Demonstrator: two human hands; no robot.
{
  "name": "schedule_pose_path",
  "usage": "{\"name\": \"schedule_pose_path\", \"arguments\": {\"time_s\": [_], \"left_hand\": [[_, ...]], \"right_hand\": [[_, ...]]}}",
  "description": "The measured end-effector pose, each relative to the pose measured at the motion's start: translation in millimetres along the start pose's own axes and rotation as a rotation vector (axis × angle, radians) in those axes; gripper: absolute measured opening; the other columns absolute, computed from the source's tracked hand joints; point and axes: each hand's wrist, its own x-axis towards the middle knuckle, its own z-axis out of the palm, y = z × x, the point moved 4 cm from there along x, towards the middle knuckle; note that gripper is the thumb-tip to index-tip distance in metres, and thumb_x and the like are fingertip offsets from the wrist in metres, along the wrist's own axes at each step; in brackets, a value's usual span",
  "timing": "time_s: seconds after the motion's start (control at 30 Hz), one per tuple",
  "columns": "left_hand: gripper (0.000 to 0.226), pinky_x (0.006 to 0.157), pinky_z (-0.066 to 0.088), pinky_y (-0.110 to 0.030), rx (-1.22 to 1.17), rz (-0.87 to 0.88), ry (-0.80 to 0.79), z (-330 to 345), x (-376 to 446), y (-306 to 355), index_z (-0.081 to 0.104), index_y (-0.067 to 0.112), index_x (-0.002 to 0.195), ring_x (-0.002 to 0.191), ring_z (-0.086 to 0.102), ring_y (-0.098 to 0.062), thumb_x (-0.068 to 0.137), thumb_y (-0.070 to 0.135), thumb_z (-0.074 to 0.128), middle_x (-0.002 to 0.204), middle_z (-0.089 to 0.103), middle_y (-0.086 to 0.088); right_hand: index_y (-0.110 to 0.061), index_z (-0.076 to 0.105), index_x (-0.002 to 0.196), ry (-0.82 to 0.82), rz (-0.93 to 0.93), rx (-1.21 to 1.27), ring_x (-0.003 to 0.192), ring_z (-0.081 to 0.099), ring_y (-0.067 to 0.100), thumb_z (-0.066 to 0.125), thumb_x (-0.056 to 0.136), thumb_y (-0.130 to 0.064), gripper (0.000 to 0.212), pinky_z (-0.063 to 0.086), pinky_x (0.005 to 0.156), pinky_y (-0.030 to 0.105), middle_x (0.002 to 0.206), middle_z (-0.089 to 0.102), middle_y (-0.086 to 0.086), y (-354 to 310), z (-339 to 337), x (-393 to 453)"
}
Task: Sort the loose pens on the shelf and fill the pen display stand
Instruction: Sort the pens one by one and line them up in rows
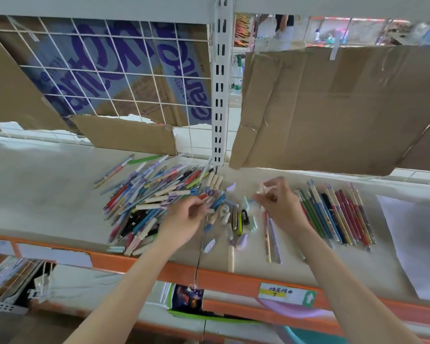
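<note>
Loose pens [149,202] in a jumbled heap on the left-centre of the shelf [47,184], barrels crossing at all angles; blue, red, black, cream and lilac mixed. To the right, a sorted row of pens [338,214] lies side by side, nearly parallel, tips toward the shelf's front edge; greens, blues, creams and reds grouped. Between heap and row, scattered small pieces: pen caps [246,219], short stubby pens, and 2 long pens [271,237] lying together.

Left hand [186,217] at the right edge of the heap, fingers curled, fingertips pinching a pen; which pen cannot be told through motion blur. Right hand [281,204] raised just above the shelf between the small pieces and the sorted row, fingers curled, thumb and forefinger pinching a small pale item [263,188], blurred, possibly a cap.

Shelf surface pale, with an orange front rail [159,268] carrying a label [287,294] marked 7. White sheet of paper [415,244] at far right. Behind: wire grid panel [109,70], torn cardboard [333,108], white slotted upright [220,83].
</note>
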Motion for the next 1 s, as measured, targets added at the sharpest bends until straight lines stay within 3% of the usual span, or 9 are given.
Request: {"name": "schedule_pose_path", "arguments": {"time_s": [0.07, 0.13, 0.2, 0.27, 0.4, 0.57, 0.73, 0.8, 1.0], "left_hand": [[0.010, 0.064, 0.041, -0.019, 0.117, 0.042, 0.102, -9, -2, -11, 0.065, 0.015, 0.097, 0.075, 0.054, -0.006, 0.091, 0.018, 0.057, 0.088, 0.061, 0.007], [0.008, 0.072, 0.044, -0.025, 0.169, 0.071, 0.141, -12, -6, -18, 0.065, 0.009, 0.094, 0.084, 0.056, -0.015, 0.088, 0.012, 0.061, 0.092, 0.062, -0.002], [0.006, 0.070, 0.041, -0.016, 0.177, 0.113, 0.150, -12, -9, -21, 0.065, 0.007, 0.091, 0.084, 0.055, -0.017, 0.086, 0.009, 0.063, 0.090, 0.061, -0.005], [0.004, 0.067, 0.036, -0.009, 0.190, 0.148, 0.155, -11, -11, -22, 0.064, 0.007, 0.089, 0.081, 0.054, -0.015, 0.085, 0.008, 0.065, 0.087, 0.059, -0.004], [0.008, 0.070, 0.041, -0.022, 0.195, 0.140, 0.186, -13, -14, -26, 0.061, 0.007, 0.088, 0.083, 0.053, -0.017, 0.083, 0.008, 0.066, 0.089, 0.056, -0.004], [0.020, 0.081, 0.043, -0.036, 0.252, 0.026, 0.185, -19, -11, -42, 0.060, 0.007, 0.097, 0.095, 0.051, -0.024, 0.082, 0.016, 0.068, 0.098, 0.059, -0.006], [0.018, 0.073, 0.040, -0.027, 0.223, -0.055, 0.130, -24, -8, -50, 0.060, 0.013, 0.097, 0.090, 0.054, -0.015, 0.086, 0.026, 0.066, 0.096, 0.062, 0.002], [0.016, 0.072, 0.041, -0.027, 0.223, -0.078, 0.117, -26, -8, -50, 0.060, 0.014, 0.097, 0.088, 0.054, -0.015, 0.088, 0.026, 0.063, 0.097, 0.062, 0.002], [0.012, 0.071, 0.035, -0.023, 0.202, -0.075, 0.162, -31, -12, -46, 0.058, 0.010, 0.100, 0.087, 0.051, -0.016, 0.094, 0.020, 0.053, 0.103, 0.056, -0.003]], "right_hand": [[-0.014, 0.044, 0.110, -0.073, 0.027, -0.098, 0.064, 0.055, 0.004, 0.061, 0.090, -0.026, 0.028, 0.035, 0.051, 0.012, 0.074, 0.057, -0.006, 13, 9, -3], [-0.013, 0.045, 0.119, -0.164, 0.055, -0.174, 0.067, 0.056, 0.011, 0.056, 0.091, -0.020, 0.031, 0.038, 0.053, 0.018, 0.079, 0.059, -0.001, 21, 17, -8], [-0.015, 0.044, 0.123, -0.200, 0.047, -0.256, 0.074, 0.056, 0.018, 0.054, 0.090, -0.016, 0.034, 0.041, 0.057, 0.026, 0.089, 0.061, 0.006, 23, 16, -10], [-0.013, 0.043, 0.122, -0.195, 0.010, -0.392, 0.087, 0.057, 0.025, 0.050, 0.089, -0.011, 0.033, 0.044, 0.066, 0.031, 0.104, 0.059, 0.010, 23, 11, -10], [-0.011, 0.047, 0.120, -0.155, 0.008, -0.564, 0.104, 0.053, 0.033, 0.047, 0.090, -0.009, 0.031, 0.045, 0.087, 0.039, 0.124, 0.044, 0.012, 27, -2, -9], [-0.010, 0.047, 0.120, -0.103, -0.018, -0.594, 0.102, 0.050, 0.033, 0.047, 0.089, -0.009, 0.031, 0.042, 0.081, 0.035, 0.118, 0.040, 0.012, 16, 0, -9], [-0.010, 0.059, 0.111, -0.102, -0.269, -0.460, 0.088, 0.060, 0.026, 0.053, 0.092, -0.015, 0.021, 0.049, 0.074, 0.035, 0.108, 0.050, 0.006, -20, 27, -14], [-0.009, 0.064, 0.104, -0.121, -0.350, -0.402, 0.080, 0.060, 0.021, 0.054, 0.092, -0.014, 0.015, 0.045, 0.068, 0.027, 0.098, 0.050, 0.001, -31, 40, -14], [-0.006, 0.066, 0.097, -0.043, -0.310, -0.283, 0.082, 0.060, 0.022, 0.055, 0.090, -0.006, 0.012, 0.044, 0.072, 0.023, 0.094, 0.054, 0.003, -35, 53, 3]]}}
